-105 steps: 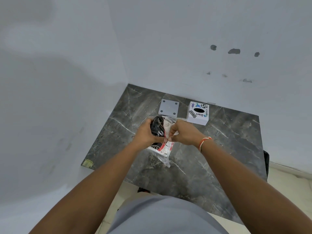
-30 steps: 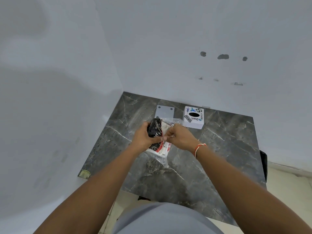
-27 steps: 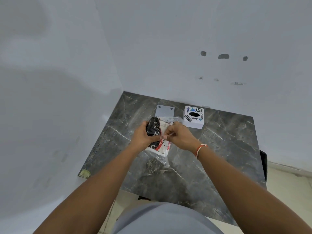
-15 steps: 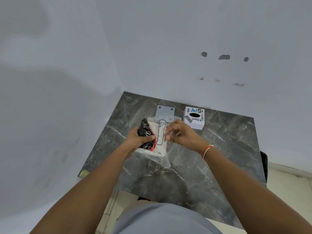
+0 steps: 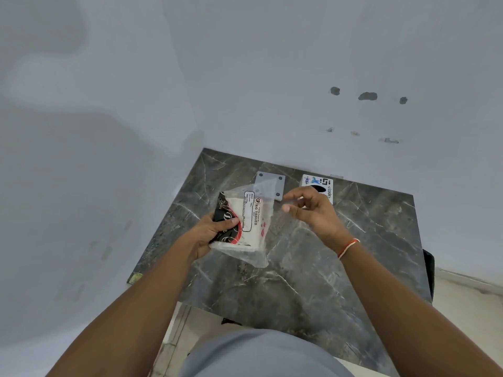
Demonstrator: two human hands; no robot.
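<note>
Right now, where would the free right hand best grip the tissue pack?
Probably pinch the wrapper's loose clear flap at the far end of the tissue pack, coming from the right: it stands free, while the left hand grips the pack's left edge.

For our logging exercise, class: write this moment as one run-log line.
left hand: grips tissue pack over table | right hand: loosely curled beside tissue pack, no grip visible | white box: behind, on table
</note>
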